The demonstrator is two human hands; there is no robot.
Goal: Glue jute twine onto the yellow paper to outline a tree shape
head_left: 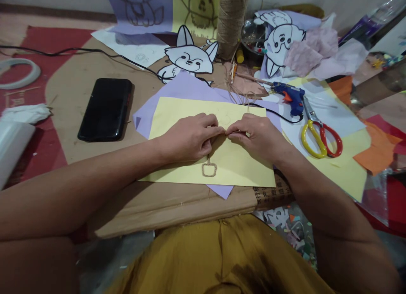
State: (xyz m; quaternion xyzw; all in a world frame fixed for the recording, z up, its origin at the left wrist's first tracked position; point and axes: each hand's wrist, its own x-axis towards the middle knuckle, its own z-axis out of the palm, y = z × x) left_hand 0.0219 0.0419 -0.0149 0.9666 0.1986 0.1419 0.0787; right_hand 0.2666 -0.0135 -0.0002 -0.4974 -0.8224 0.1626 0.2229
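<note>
A yellow sheet of paper (250,167) lies in front of me over purple paper (149,110). On it is a small square outline of brown twine (209,170) with a short stem running up under my left hand. My left hand (196,135) rests on the sheet, fingers curled and index finger and thumb closed at a bit of twine. My right hand (256,135) pinches the twine, its fingertips meeting those of the left. A strand (249,100) runs from behind the right hand toward the twine spool (232,23). The pinched twine is mostly hidden.
A blue glue gun (290,97) and scissors (320,137) with yellow and red handles lie right. Left are a black phone (106,110), a tape roll (34,74) and a black cable (104,50). Paper fox cutouts (190,59) sit behind; the cardboard edge (177,213) is nearest me.
</note>
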